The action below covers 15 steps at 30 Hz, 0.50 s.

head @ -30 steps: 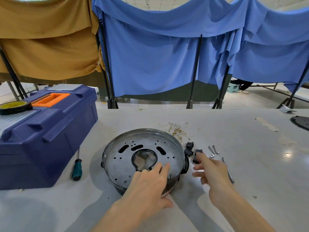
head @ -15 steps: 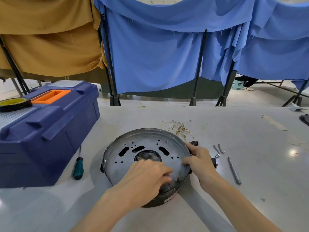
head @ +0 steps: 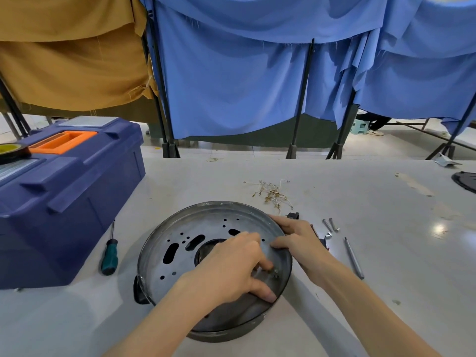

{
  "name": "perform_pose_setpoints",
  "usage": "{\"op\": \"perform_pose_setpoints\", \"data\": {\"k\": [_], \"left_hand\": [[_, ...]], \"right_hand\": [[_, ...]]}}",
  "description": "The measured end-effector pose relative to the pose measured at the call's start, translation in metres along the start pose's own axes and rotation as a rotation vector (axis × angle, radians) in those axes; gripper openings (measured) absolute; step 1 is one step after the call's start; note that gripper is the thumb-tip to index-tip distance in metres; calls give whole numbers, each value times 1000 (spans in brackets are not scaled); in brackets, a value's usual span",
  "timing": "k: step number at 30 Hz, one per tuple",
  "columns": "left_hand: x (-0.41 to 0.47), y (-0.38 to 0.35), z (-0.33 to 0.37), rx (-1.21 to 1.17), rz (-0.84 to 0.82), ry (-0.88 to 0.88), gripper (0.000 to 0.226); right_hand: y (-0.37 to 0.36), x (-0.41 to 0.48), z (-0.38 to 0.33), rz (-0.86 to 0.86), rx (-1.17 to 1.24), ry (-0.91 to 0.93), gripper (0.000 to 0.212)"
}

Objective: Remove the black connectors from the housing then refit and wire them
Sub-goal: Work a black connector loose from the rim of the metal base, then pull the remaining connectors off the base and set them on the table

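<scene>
We take this for a workshop station: a pale, scuffed bench (head: 231, 176) carries a blue toolbox (head: 77, 191) with a roll of tape (head: 10, 150) on its lid, a green-handled screwdriver (head: 110, 256), loose screws (head: 331, 225), a heap of wire ends (head: 273, 193) and a stripped metal housing (head: 180, 228). Behind it we see blue cloths (head: 231, 86) and a mustard cloth (head: 64, 60) draped over black stands (head: 301, 99) as partitions on a tiled floor (head: 231, 150).

A blue toolbox (head: 77, 191) is sitting at nine o'clock, a green screwdriver (head: 110, 253) lying just beside it, blue curtains (head: 231, 81) hanging at twelve.
</scene>
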<state>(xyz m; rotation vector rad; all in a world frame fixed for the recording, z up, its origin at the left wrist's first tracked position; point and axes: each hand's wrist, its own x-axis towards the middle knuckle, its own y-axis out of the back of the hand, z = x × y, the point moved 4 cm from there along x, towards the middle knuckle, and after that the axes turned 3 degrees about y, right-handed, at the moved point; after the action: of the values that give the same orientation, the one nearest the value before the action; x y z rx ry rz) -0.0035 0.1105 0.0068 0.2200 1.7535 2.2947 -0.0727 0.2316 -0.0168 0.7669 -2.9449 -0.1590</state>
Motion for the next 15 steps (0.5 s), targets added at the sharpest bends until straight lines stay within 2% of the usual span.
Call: {"op": "perform_pose_setpoints", "data": {"k": [3,6,9,11,13,15], "left_hand": [[1,-1,-2,-85,-3,-47,51],[1,-3,-4,-118,4,-75,46],[1,-4,-6,-155,9,-77,46],[0,-4,-6,-164,17,-81,46],[0,-4,-6,-166,19,-86,46],[0,-4,-7,-176,17,-80,47]], "right_hand": [[6,-3,0,170,-63,34,18],[29,-7,1,449,-287,71,17],[58,-16,3,670,-824,-45,21],[72,-24,8,696,-1146,-237,26],[77,-30,13,670,-1243,-398,27],[76,-33,18,628,-1259,-470,29]]}}
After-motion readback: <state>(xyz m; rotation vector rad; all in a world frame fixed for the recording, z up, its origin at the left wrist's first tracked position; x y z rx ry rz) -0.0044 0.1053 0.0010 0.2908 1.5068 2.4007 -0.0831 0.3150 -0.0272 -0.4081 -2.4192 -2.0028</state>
